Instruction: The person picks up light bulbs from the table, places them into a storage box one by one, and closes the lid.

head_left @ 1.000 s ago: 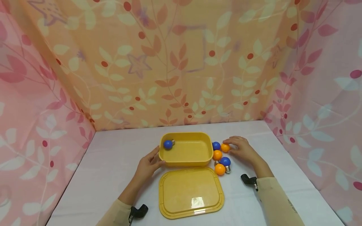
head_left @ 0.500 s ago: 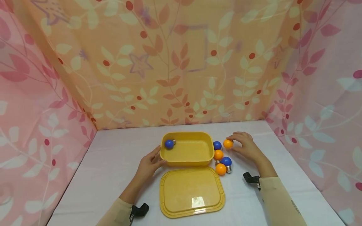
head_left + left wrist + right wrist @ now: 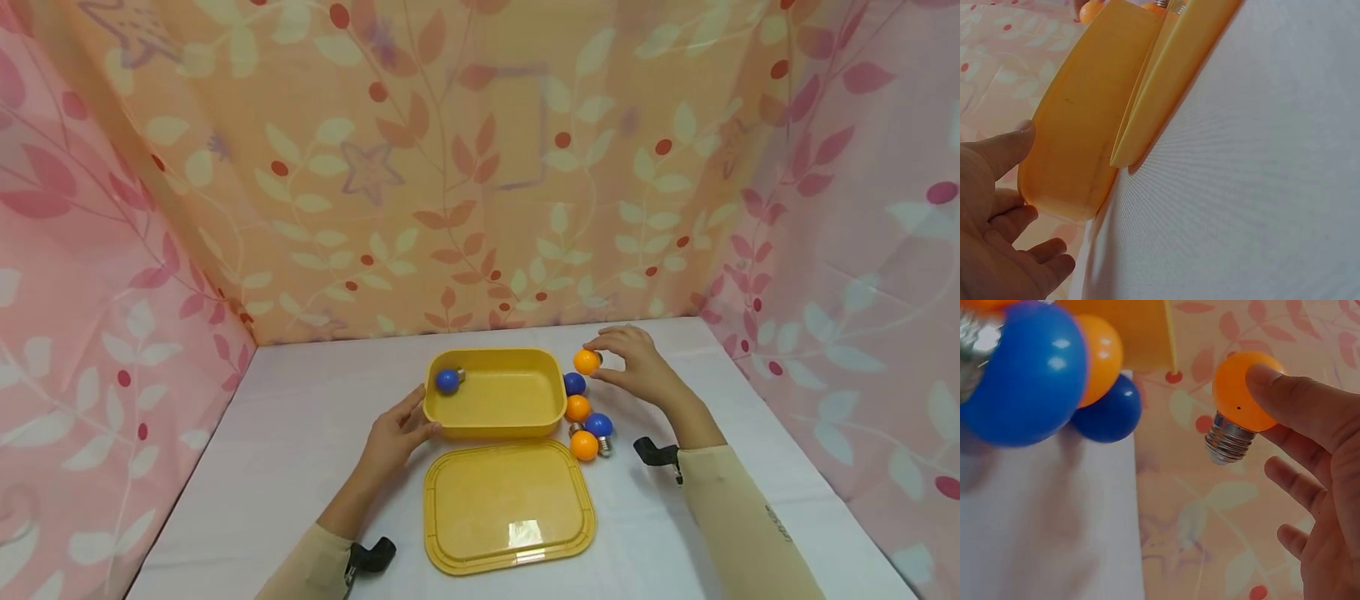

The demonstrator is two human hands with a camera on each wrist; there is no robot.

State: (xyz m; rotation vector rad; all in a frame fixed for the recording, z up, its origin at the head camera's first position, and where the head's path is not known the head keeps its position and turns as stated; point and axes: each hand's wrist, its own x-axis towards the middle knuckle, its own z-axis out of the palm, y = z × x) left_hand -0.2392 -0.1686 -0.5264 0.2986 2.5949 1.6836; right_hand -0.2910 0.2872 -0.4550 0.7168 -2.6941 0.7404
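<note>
Pinched between thumb and fingers, an orange light bulb (image 3: 587,361) with a metal screw base (image 3: 1229,439) is held in my right hand (image 3: 637,367). It hangs above the table, beyond the right end of a yellow plastic box (image 3: 495,432). Inside that box, at its left, lies a blue bulb (image 3: 447,382). My left hand (image 3: 392,437) rests against the box's left end with relaxed fingers, touching the wall (image 3: 1072,144). Beside the box's right end lie two blue bulbs, one far (image 3: 574,383) and one near (image 3: 598,424), and two orange bulbs, one middle (image 3: 577,407) and one near (image 3: 584,446).
In front of the box, a yellow lid (image 3: 510,507) lies flat on the white-covered table (image 3: 300,400). Patterned cloth walls (image 3: 480,208) stand behind and on both sides. Each wrist wears a small black camera, such as the left one (image 3: 371,554).
My right hand has lifted the orange bulb from beside the others, first a little right, then up and back toward the box. The left hand and the box stay put.
</note>
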